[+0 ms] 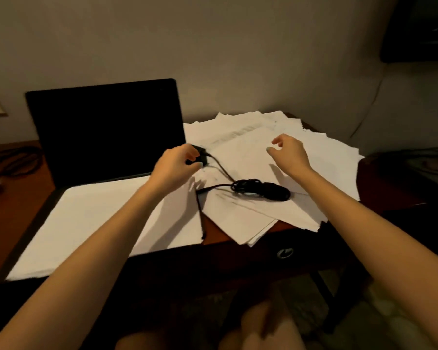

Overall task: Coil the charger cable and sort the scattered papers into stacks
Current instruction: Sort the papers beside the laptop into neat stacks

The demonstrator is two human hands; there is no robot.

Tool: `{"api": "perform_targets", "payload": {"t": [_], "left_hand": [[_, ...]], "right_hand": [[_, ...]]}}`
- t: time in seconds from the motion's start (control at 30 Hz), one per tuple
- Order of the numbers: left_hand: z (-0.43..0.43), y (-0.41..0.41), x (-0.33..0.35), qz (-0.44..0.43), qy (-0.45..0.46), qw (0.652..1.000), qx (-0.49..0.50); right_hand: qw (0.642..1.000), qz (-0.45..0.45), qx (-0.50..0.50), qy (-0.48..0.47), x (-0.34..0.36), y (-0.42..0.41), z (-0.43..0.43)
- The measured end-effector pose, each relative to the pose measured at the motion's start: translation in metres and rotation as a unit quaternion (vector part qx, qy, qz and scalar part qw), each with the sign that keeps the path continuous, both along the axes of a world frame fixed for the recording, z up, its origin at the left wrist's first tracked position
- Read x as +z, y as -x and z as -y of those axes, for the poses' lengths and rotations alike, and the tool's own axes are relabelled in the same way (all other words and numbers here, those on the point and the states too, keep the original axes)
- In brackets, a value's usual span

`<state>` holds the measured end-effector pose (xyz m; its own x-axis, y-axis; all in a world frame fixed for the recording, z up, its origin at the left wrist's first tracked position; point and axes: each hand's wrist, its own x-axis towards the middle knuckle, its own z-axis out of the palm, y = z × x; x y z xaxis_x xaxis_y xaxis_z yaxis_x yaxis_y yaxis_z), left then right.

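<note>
Left hand (178,161) grips the brick (200,152); right hand (290,150) hovers empty, fingers loosely spread, over the papers (321,157). The cable (261,189) lies bunched on them, so coiling seems in hand. Next, the right hand should gather even loops.

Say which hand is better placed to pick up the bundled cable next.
Right, probably. The right hand hovers empty, fingers relaxed, over the papers just beyond the cable bundle. The left hand grips the charger brick beside the laptop.
</note>
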<state>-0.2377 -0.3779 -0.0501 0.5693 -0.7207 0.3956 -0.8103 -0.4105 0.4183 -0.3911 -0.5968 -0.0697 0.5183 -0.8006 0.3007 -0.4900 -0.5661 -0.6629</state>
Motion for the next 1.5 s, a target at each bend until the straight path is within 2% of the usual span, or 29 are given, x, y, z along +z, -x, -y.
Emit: {"api": "perform_targets", "payload": {"t": [0.1, 0.2, 0.27, 0.37, 0.43, 0.53, 0.6, 0.67, 0.77, 0.83, 0.9, 1.0, 1.07, 1.17, 1.23, 1.3, 1.4, 1.5], "left_hand": [[0.055, 0.0, -0.002, -0.036, -0.043, 0.997, -0.044], [0.103, -0.001, -0.002, -0.002, -0.069, 0.996, -0.06], [0.13, -0.002, -0.004, 0.03, -0.115, 0.992, -0.031], [0.153, -0.015, -0.009, 0.008, -0.182, 0.982, 0.052], [0.158, -0.025, -0.013, -0.001, -0.2, 0.976, 0.084], [0.16, -0.039, -0.021, 0.006, -0.181, 0.979, 0.094], [0.161, -0.042, -0.023, 0.018, -0.143, 0.986, 0.083], [0.162, -0.041, -0.023, 0.02, -0.112, 0.992, 0.054], [0.163, -0.036, -0.019, -0.074, -0.131, 0.989, -0.014], [0.168, -0.032, -0.016, -0.134, -0.157, 0.977, -0.059], [0.172, -0.026, -0.018, -0.131, -0.181, 0.972, -0.076], [0.175, -0.023, -0.023, -0.154, -0.159, 0.971, -0.087], [0.173, -0.025, -0.024, -0.177, -0.117, 0.973, -0.091], [0.17, -0.023, -0.024, -0.16, -0.066, 0.983, -0.066], [0.169, -0.023, -0.022, -0.188, -0.029, 0.981, -0.031], [0.17, -0.03, -0.017, -0.269, -0.018, 0.963, -0.013], [0.166, -0.037, -0.008, -0.394, -0.036, 0.918, -0.034], [0.165, -0.038, -0.008, -0.45, 0.011, 0.893, -0.023]], "right_hand": [[0.993, -0.067, -0.093, -0.017, -0.009, 0.029, 0.029], [0.975, -0.109, -0.19, -0.034, -0.015, 0.058, 0.049], [0.962, -0.133, -0.231, -0.049, -0.023, 0.072, 0.06], [0.951, -0.17, -0.254, -0.043, -0.033, 0.081, 0.074], [0.948, -0.171, -0.265, -0.036, -0.032, 0.08, 0.082], [0.947, -0.184, -0.26, -0.04, -0.028, 0.073, 0.093], [0.957, -0.149, -0.242, -0.058, -0.027, 0.068, 0.101], [0.968, -0.078, -0.229, -0.071, -0.027, 0.063, 0.107], [0.971, 0.016, -0.221, -0.093, -0.024, 0.053, 0.115], [0.969, 0.029, -0.225, -0.099, -0.022, 0.046, 0.118], [0.966, 0.033, -0.236, -0.102, -0.022, 0.041, 0.123], [0.957, 0.06, -0.269, -0.096, -0.022, 0.044, 0.132], [0.95, 0.025, -0.302, -0.08, -0.021, 0.051, 0.137], [0.937, -0.082, -0.33, -0.082, -0.023, 0.063, 0.141], [0.934, -0.106, -0.328, -0.098, -0.025, 0.07, 0.142], [0.937, -0.099, -0.319, -0.099, -0.027, 0.075, 0.143], [0.938, -0.101, -0.31, -0.113, -0.026, 0.079, 0.143], [0.931, -0.136, -0.302, -0.153, -0.025, 0.081, 0.14]]}}
